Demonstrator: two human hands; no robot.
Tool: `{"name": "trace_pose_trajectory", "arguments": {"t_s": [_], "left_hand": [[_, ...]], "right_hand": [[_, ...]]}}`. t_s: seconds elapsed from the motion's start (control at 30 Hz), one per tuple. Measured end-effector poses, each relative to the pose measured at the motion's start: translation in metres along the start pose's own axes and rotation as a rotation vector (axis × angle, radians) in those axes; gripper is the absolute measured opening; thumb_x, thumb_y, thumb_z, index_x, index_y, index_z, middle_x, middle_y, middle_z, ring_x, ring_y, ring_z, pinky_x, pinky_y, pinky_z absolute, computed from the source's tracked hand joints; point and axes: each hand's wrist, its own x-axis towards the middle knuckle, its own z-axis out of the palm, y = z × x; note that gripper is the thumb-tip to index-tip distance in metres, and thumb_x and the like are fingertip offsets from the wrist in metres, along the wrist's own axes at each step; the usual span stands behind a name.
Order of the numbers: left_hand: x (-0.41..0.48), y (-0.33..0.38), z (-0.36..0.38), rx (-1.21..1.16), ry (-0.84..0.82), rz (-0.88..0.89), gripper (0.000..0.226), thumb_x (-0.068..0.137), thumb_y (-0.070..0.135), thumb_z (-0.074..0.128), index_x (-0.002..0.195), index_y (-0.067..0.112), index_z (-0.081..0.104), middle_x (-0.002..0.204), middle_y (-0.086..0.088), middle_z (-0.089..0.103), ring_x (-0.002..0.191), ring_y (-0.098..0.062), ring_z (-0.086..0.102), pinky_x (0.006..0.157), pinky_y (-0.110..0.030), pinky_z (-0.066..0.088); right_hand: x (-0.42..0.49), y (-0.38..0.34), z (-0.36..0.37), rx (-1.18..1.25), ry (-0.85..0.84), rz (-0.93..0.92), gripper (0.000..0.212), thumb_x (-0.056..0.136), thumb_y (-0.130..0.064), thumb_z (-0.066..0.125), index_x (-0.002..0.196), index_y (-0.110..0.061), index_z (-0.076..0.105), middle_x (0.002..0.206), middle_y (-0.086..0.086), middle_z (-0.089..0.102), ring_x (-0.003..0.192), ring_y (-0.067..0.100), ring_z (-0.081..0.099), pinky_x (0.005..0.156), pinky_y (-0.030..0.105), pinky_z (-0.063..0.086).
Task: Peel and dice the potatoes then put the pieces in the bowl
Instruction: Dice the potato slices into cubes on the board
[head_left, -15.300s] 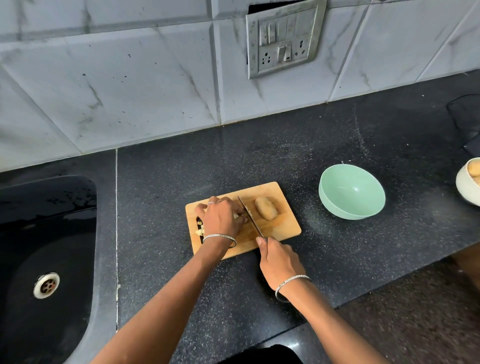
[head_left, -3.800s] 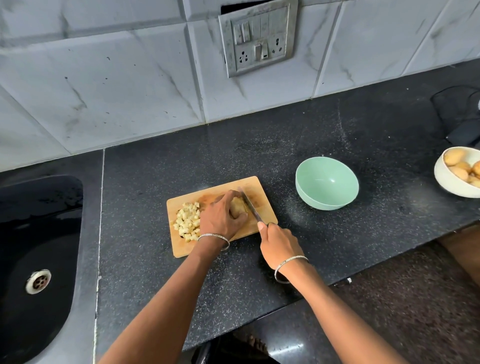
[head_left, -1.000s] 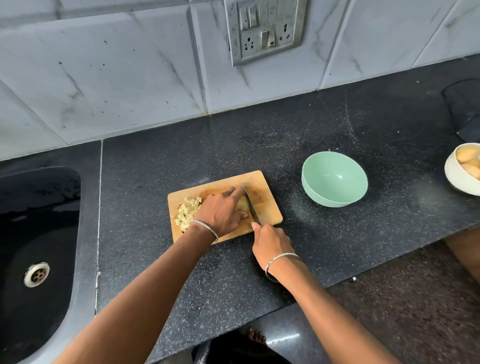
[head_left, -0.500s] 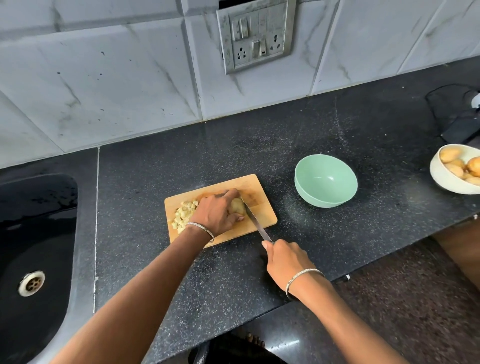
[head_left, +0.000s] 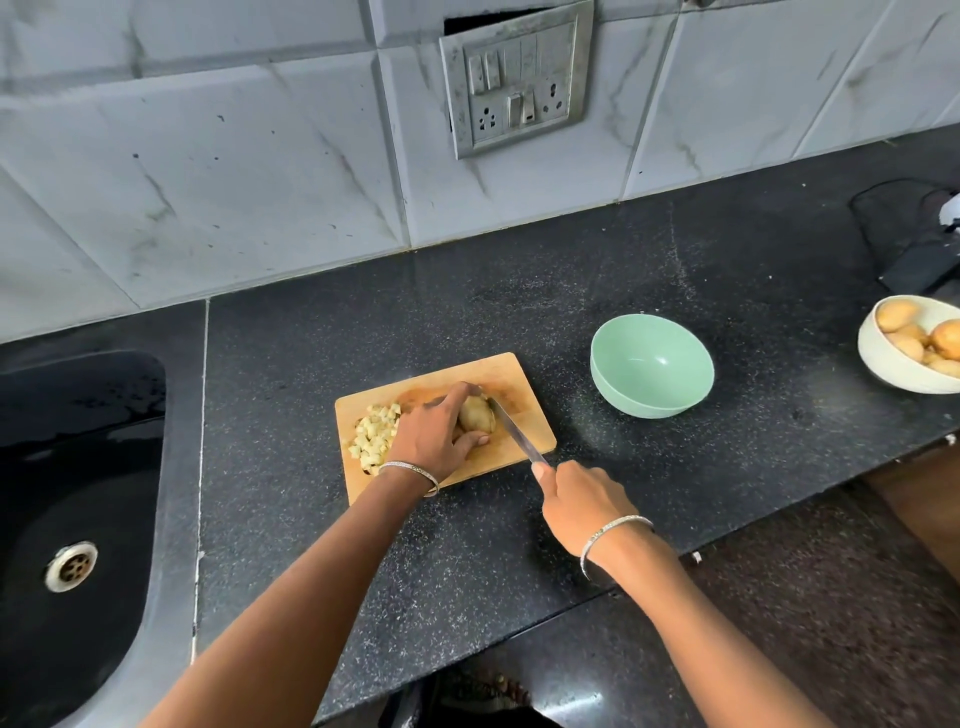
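Drawn back slightly since a second ago, the right hand (head_left: 582, 501) grips the knife (head_left: 514, 431), blade against the potato (head_left: 475, 414). The left hand (head_left: 434, 434) clasps that potato on the cutting board (head_left: 519, 384); diced pieces (head_left: 374, 436) lie just left of this hand, the green bowl (head_left: 652, 371) farther off beyond the right hand.

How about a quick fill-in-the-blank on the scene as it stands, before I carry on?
1. The left hand holds a potato on the board while the right hand grips a ____.
2. The green bowl is ____.
3. The diced pieces lie on the board's ____ side.
4. The white bowl of whole potatoes stands at the counter's far ____.

Missing words: knife; empty; left; right.
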Motion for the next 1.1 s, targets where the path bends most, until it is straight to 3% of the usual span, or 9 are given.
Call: {"name": "trace_pose_trajectory", "arguments": {"t_s": [0.1, 0.27, 0.5, 0.77, 1.1], "left_hand": [[0.001, 0.0, -0.001, 0.009, -0.005, 0.015, 0.055, 0.085, 0.046, 0.066, 0.132, 0.034, 0.04, 0.103, 0.002, 0.067, 0.086, -0.022, 0.065, 0.064, -0.03, 0.041], [0.006, -0.004, 0.0, 0.083, -0.028, 0.107, 0.052, 0.087, 0.049, 0.061, 0.135, 0.041, 0.043, 0.137, 0.011, 0.051, 0.106, -0.02, 0.062, 0.078, -0.034, 0.051], [0.014, 0.002, -0.002, 0.162, -0.083, 0.106, 0.045, 0.089, 0.045, 0.059, 0.131, 0.038, 0.045, 0.136, 0.003, 0.053, 0.105, -0.028, 0.063, 0.084, -0.042, 0.052], [0.009, 0.004, -0.002, 0.127, -0.043, 0.098, 0.045, 0.086, 0.041, 0.063, 0.129, 0.036, 0.05, 0.131, 0.005, 0.055, 0.103, -0.026, 0.063, 0.08, -0.036, 0.048], [-0.002, 0.01, -0.002, 0.066, -0.008, -0.029, 0.063, 0.08, 0.06, 0.061, 0.133, 0.037, 0.035, 0.126, 0.007, 0.059, 0.09, -0.023, 0.066, 0.073, -0.034, 0.052]], "right_hand": [[0.004, -0.001, 0.006, 0.019, -0.011, 0.003, 0.05, 0.103, -0.045, 0.021, 0.108, -0.009, 0.055, 0.113, 0.017, 0.062, 0.106, 0.037, 0.059, 0.083, 0.042, 0.045], [0.005, 0.0, 0.017, 0.03, 0.008, -0.008, 0.049, 0.103, -0.045, 0.024, 0.109, -0.01, 0.057, 0.112, 0.017, 0.063, 0.104, 0.038, 0.06, 0.082, 0.043, 0.047], [-0.004, 0.006, 0.034, 0.058, 0.032, -0.007, 0.048, 0.103, -0.047, 0.024, 0.111, -0.013, 0.058, 0.111, 0.015, 0.064, 0.104, 0.038, 0.06, 0.081, 0.043, 0.048], [-0.018, 0.023, 0.021, -0.027, -0.009, 0.023, 0.049, 0.102, -0.048, 0.025, 0.109, -0.013, 0.058, 0.112, 0.014, 0.063, 0.104, 0.037, 0.06, 0.082, 0.042, 0.047], [-0.003, 0.009, 0.015, 0.041, 0.052, 0.0, 0.051, 0.102, -0.049, 0.021, 0.105, -0.011, 0.056, 0.109, 0.015, 0.063, 0.102, 0.037, 0.06, 0.081, 0.042, 0.046]]}}
